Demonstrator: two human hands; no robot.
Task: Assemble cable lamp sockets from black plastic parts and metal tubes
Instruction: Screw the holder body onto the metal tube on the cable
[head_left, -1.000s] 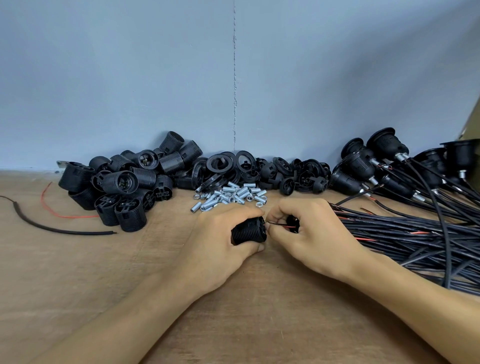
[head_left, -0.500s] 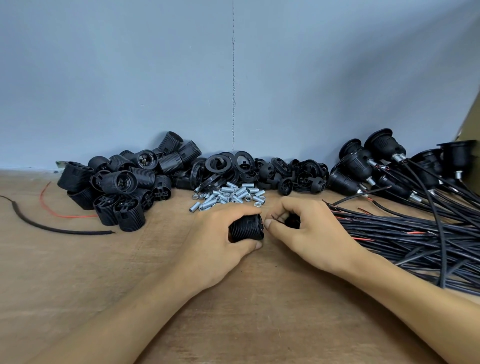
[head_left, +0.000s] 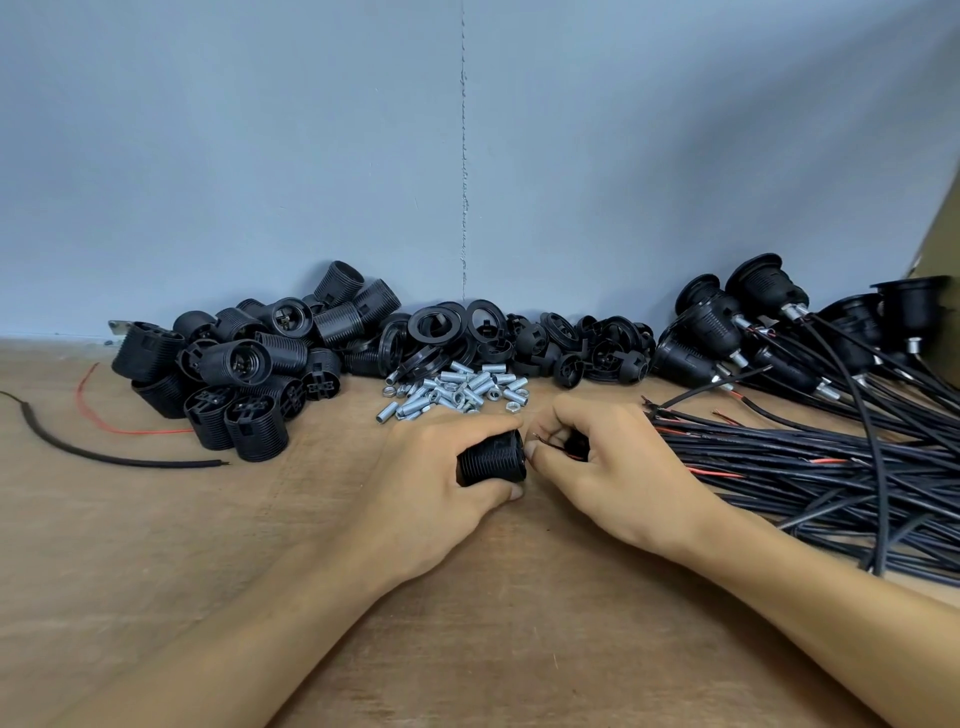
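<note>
Gripping a threaded black socket shell (head_left: 493, 458) on its side, the left hand (head_left: 431, 483) has fingers curled over the top and thumb underneath, low over the wooden desk (head_left: 234, 571), near the middle of the view. Right hand (head_left: 623, 473) is just beside it, fingers curled round a small black cap (head_left: 575, 446) and pinching thin red and black wire ends (head_left: 550, 447) that point toward the shell's end. One right fingertip touches the shell's rim. Cannot tell if the wires are inside the shell. Both forearms come in from the bottom edge.

Behind the hands, along the blue-grey wall (head_left: 260, 156): a pile of silver threaded metal tubes (head_left: 457, 389) with a few nuts mixed in, directly past the left hand's knuckles. Left of that, a heap of loose socket shells (head_left: 239, 364), some upright, some on their sides. Behind the tubes, a stack of flat black rings (head_left: 431, 325); right of those, a cluster of black caps (head_left: 613, 348). Far right, finished sockets (head_left: 711, 332) with metal tubes and black cables attached, leaning on each other. Their cable bundle (head_left: 831, 467) runs across the desk on the right, just beside the right wrist, a few red cores showing. Far left, one loose black cable piece (head_left: 119, 460) and a loose red wire (head_left: 156, 431) lie on the desk, well apart from the hands.
</note>
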